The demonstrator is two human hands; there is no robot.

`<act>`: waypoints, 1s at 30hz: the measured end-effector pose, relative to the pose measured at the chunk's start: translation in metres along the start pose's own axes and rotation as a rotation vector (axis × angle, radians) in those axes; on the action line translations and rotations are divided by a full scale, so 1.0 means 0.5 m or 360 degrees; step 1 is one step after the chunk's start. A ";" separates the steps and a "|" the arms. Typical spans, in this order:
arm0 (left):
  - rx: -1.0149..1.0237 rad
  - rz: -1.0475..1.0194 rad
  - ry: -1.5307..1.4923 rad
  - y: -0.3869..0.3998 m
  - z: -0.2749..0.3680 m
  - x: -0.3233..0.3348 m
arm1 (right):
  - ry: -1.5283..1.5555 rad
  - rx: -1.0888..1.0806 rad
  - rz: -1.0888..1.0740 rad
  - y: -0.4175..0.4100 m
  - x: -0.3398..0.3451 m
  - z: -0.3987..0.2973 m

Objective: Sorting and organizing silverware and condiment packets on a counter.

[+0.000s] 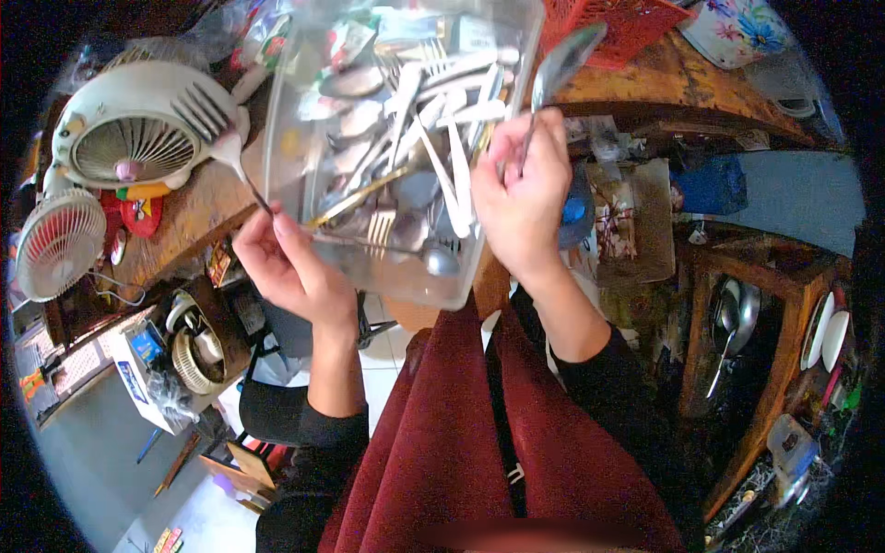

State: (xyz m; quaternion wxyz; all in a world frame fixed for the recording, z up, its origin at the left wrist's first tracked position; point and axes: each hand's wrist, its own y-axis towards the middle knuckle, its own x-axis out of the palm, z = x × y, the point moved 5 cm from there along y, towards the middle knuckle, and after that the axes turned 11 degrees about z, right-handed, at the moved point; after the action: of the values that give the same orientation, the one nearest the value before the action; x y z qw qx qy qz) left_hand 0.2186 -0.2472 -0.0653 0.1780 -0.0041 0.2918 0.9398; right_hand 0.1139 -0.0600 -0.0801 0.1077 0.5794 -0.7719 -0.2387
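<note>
My left hand (297, 266) pinches a metal fork (225, 145) by its handle, tines up and leaning to the left. In my right hand (522, 186) a metal spoon (563, 62) is gripped by the handle, its bowl raised toward the upper right. Between and beyond both hands lies a clear plastic container (408, 287) holding several loose pieces of cutlery. Among them are a spoon with a round bowl (440, 261) and a fork (380, 231) near the front. White handles (460, 173) cross close to my right hand.
A white fan (138, 145) with a second round fan head (61, 242) stands at left on the wooden table (187, 228). A red plastic basket (608, 27) is at the upper right. Beside my right arm is an open cardboard box (653, 221); a wooden frame (795, 297) stands farther right.
</note>
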 end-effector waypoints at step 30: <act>-0.0904 -0.0371 0.0573 -0.492 -0.343 -0.194 | -0.0365 0.0508 -0.0925 -0.435 -0.171 0.343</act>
State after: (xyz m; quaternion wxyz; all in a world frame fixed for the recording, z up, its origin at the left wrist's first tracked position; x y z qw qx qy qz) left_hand 0.3758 -0.1852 -0.3311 0.2215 -0.2522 0.0431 0.9410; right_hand 0.2475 0.0158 -0.3260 -0.1442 0.7538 -0.6093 -0.1991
